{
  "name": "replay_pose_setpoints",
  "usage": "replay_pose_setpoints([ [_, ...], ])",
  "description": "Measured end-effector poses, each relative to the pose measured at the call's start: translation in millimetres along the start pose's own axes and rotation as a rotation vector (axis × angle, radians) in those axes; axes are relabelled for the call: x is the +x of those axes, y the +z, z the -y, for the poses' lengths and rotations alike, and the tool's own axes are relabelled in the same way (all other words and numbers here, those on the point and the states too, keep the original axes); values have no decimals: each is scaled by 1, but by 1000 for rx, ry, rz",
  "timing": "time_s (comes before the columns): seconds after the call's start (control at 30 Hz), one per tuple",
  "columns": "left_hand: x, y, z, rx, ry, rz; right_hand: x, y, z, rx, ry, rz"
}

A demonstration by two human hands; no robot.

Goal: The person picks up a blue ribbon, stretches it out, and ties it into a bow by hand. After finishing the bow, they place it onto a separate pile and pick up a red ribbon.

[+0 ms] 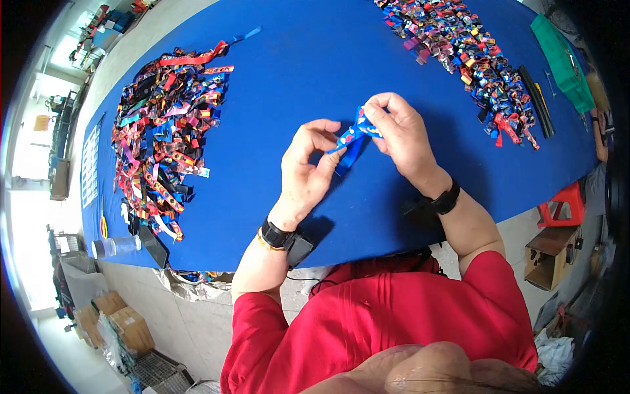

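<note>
Between my two hands, above the blue table [295,72], is a blue printed ribbon strip [354,133] with red and white patterns, bent across itself. My left hand [308,164] pinches its lower left part between thumb and fingers. The upper right part is pinched by my right hand [400,131]. A plain blue tail of the strip hangs below the crossing. To the left lies a wide pile of loose printed ribbon strips [164,138]. Long rows of folded, looped ribbons [479,65] lie at the upper right.
A green plastic bin [562,65] stands at the right edge, beside dark rods [537,102]. At the left front lie a clear bottle [118,247], a black phone [153,247] and yellow-handled scissors [104,226]. A red stool [563,206] is on the floor, right. Cardboard boxes [128,325] sit lower left.
</note>
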State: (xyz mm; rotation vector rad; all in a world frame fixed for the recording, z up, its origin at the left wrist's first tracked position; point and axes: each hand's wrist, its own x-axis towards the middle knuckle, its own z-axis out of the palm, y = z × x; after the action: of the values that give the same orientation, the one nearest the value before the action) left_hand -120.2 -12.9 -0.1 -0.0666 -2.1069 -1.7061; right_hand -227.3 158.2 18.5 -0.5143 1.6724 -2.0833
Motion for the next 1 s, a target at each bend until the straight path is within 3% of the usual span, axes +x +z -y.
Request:
replay_pose_setpoints([
  [0.07, 1, -2, 5, -256, -148, 16, 2, 1, 8, 32, 83, -29],
  [0.2, 7, -7, 1, -502, -235, 114, 2, 0, 2, 55, 113, -11],
  [0.43, 1, -4, 1, -221, -365, 124, -5, 4, -3, -10, 94, 124],
  [0.53, 3, 2, 1, -460, -363, 12, -3, 6, -1, -15, 117, 101],
  [0.67, 6, -8, 6, -668, -392, 42, -1, -2, 3, 80, 219, 174],
  [0.77, 5, -13, 7, -578, -422, 77, 1, -3, -4, -87, 133, 244],
  [1.0, 5, -13, 5, -548, -480, 57, 1, -4, -7, -125, 25, 296],
])
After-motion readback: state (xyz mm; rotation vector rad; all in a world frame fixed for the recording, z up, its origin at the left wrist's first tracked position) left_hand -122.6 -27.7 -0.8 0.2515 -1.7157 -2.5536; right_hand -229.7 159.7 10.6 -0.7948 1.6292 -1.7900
